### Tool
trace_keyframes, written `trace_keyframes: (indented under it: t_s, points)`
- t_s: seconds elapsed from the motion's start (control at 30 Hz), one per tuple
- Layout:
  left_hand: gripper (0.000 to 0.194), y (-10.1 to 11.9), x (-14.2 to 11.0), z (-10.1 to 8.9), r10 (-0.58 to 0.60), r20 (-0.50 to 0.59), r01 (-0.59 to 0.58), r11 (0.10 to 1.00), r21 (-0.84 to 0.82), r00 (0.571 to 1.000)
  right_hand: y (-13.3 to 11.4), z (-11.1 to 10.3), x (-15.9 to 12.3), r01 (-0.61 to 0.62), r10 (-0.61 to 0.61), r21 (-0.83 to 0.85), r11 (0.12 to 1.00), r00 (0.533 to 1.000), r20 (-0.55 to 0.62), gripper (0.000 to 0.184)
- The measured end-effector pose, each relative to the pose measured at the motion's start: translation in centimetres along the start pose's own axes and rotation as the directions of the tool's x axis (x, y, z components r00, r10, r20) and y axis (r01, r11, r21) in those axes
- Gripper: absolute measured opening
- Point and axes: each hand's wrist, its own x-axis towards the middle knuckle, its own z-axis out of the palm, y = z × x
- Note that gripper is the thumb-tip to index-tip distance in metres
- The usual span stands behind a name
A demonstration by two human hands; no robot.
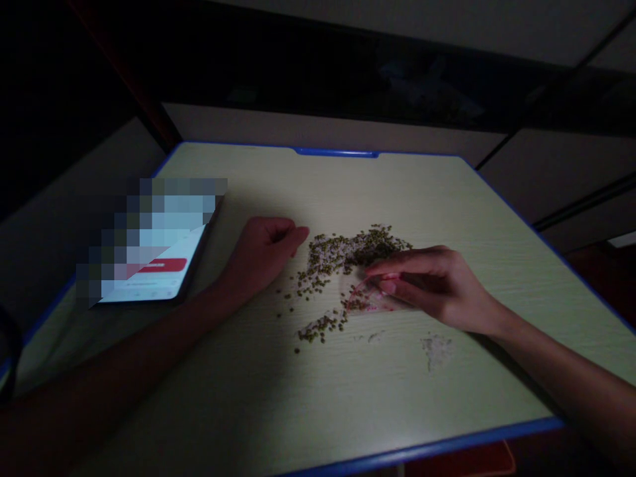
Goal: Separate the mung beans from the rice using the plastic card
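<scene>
Small green beans, like mung beans, lie mixed with white rice-like grains in a loose pile point(342, 253) at the middle of the table. To the left of this pile is my left hand point(268, 248), closed with its fingers curled under; whatever it may hold is hidden. My right hand point(440, 285) pinches a small clear plastic bag point(372, 297) with pink marks between thumb and fingers. The bag lies low at the pile's right front side, with some beans at or inside its left part; I cannot tell which.
A lit tablet or phone point(154, 281), partly blurred out, lies at the table's left. A smaller strip of beans and grains point(320, 328) is nearer me. White grains point(437, 350) lie at the right front. The pale table point(387, 397) has a blue edge.
</scene>
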Motion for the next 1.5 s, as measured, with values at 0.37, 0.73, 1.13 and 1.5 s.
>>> trace_keyframes:
  t_s: [0.37, 0.73, 1.13, 1.5]
  points:
    - [0.034, -0.14, 0.05, -0.01, 0.015, 0.000, -0.015, 1.000, 0.006, 1.000, -0.25, -0.26, 0.03, 0.071, -0.068, -0.051, 0.996, 0.996, 0.062, 0.019]
    - [0.034, -0.17, 0.00, 0.03, 0.013, -0.003, -0.013, 1.000, -0.013, 1.000, -0.30, -0.22, 0.08, 0.075, -0.072, -0.059, 0.995, 0.996, 0.052, 0.020]
    - [0.034, -0.09, 0.01, -0.05, 0.005, 0.006, -0.005, 1.000, 0.000, 1.000, -0.30, 0.04, 0.21, 0.108, -0.105, -0.080, 0.991, 0.993, 0.049, 0.020]
    - [0.033, 0.13, -0.16, 0.02, -0.033, 0.009, 0.033, 0.999, 0.002, 0.999, -0.33, -0.06, 0.12, 0.015, -0.014, -0.043, 0.999, 1.000, 0.022, 0.022]
